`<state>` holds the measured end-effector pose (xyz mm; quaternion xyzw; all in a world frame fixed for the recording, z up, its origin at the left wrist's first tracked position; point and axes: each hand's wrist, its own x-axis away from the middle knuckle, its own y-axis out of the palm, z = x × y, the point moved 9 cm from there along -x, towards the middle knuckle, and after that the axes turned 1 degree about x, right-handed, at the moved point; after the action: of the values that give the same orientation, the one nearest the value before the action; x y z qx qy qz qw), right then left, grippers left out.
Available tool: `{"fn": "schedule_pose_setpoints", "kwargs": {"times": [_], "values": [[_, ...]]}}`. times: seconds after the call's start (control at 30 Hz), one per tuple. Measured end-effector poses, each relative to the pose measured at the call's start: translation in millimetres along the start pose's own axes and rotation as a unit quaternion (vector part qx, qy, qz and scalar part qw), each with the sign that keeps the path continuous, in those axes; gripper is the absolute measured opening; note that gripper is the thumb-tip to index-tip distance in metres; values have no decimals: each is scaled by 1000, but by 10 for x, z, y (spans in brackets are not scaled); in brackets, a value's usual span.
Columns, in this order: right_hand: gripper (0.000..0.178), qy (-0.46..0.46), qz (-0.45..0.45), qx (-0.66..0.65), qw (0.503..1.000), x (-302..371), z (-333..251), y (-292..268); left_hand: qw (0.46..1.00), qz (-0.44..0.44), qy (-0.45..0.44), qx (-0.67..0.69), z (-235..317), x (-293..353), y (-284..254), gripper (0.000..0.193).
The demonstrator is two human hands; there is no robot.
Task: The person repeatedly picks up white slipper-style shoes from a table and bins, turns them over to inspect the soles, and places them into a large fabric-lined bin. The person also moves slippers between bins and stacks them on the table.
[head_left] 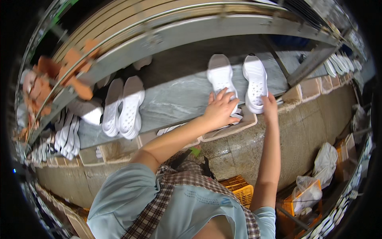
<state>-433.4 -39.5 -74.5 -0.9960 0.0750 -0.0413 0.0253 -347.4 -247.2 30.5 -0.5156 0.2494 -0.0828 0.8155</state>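
Note:
Two white shoe soles lie side by side on the grey bench top, heels toward me. On the left sole [221,75] rests my left hand [220,107], its fingers spread over the heel half and hiding part of it. My right hand [270,107] pinches the heel edge of the right sole [254,77] at its right side; the thumb is mostly hidden. Both soles have small holes in the heel area and raised rims. Farther left, another pair of white soles [130,107] stands on the same bench, partly in shadow.
Beige bins [229,133] line the bench's front edge, some holding white soles. A metal rail [167,38] runs above the bench's far side, with orange-brown pieces [75,65] at the left. Orange crates [238,189] and plastic bags [325,163] stand on the wet floor.

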Motion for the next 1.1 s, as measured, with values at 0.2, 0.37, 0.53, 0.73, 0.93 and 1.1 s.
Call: {"fn": "schedule_pose_setpoints", "kwargs": {"times": [0.2,0.37,0.53,0.73,0.93,1.1], "values": [[30,-84,-35,298,950,-958,-94,-87,998,-42,-23,33,-328,-84,370,48],[38,-275,204,477,809,-445,-953,76,987,143,-23,70,-315,-10,45,50],[20,-485,50,249,837,728,-1515,1009,978,102,98,153,-88,1075,-428,51],[12,-454,-108,149,872,1581,-1396,1919,891,301,-314,126,-1432,3113,-1673,66],[12,-439,-144,115,879,2491,-950,2604,527,549,-468,449,-2870,4521,-2153,70],[10,-411,-179,134,884,3314,-467,3026,302,485,-439,693,-3539,4271,-1799,66]]}}
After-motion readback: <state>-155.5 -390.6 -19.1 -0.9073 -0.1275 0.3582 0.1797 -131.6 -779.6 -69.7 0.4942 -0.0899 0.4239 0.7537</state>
